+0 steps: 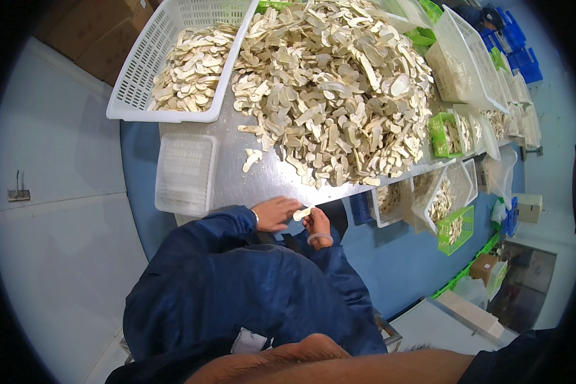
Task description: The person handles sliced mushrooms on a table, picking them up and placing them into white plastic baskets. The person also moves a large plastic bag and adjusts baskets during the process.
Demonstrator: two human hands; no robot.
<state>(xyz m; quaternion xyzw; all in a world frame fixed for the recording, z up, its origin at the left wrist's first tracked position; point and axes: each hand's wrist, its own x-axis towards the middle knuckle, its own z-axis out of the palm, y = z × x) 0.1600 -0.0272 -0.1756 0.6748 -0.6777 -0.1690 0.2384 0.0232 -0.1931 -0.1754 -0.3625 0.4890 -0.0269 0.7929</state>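
Note:
My right hand [318, 223] pinches one pale dried mushroom slice [302, 213] between thumb and fingertips, just off the near edge of the steel table [235, 177]. To its left, my left hand [274, 214] lies palm down at that edge, fingers spread, its fingertips close to the slice. I see nothing in it, though its palm is hidden. Beyond both hands rises a large heap of dried mushroom slices [336, 96]. A few loose slices [252, 159] lie on the metal between the heap and my left hand.
A white slotted basket [163, 116] with slices stands at the back left. Nearer is a translucent plastic tray [185, 173]. Along the right are a green basket [444, 137], a tilted white basket [465, 67] and lower containers of slices [439, 201]. Cardboard boxes [101, 38] stand behind, left.

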